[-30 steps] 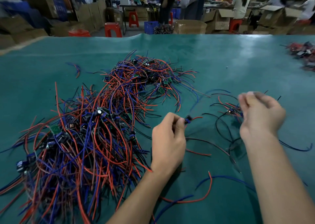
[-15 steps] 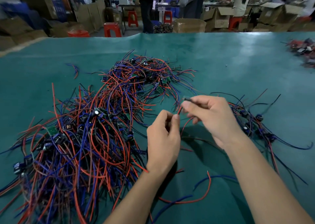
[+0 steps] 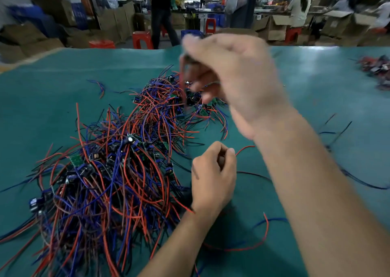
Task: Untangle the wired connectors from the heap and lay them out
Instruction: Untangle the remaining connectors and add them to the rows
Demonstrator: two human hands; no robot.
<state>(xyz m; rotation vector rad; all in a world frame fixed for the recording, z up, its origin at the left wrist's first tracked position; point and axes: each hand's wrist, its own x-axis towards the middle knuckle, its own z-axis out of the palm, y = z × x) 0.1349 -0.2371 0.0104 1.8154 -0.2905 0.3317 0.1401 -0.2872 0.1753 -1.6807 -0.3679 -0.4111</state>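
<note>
The heap [image 3: 118,171] of red, blue and black wired connectors lies on the left of the green tabletop [image 3: 316,82]. The left hand [image 3: 213,177], near centre, pinches a red wire [image 3: 244,149]. The right hand [image 3: 232,80] is raised and blurred; it appears to grasp a dangling reddish wire [image 3: 184,91].

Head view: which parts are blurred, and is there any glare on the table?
Head view: the raised right hand is motion-blurred, so its grip is unclear; the left hand and wire heap are sharper; pale glare lies on the far green table; the background is soft.
</note>
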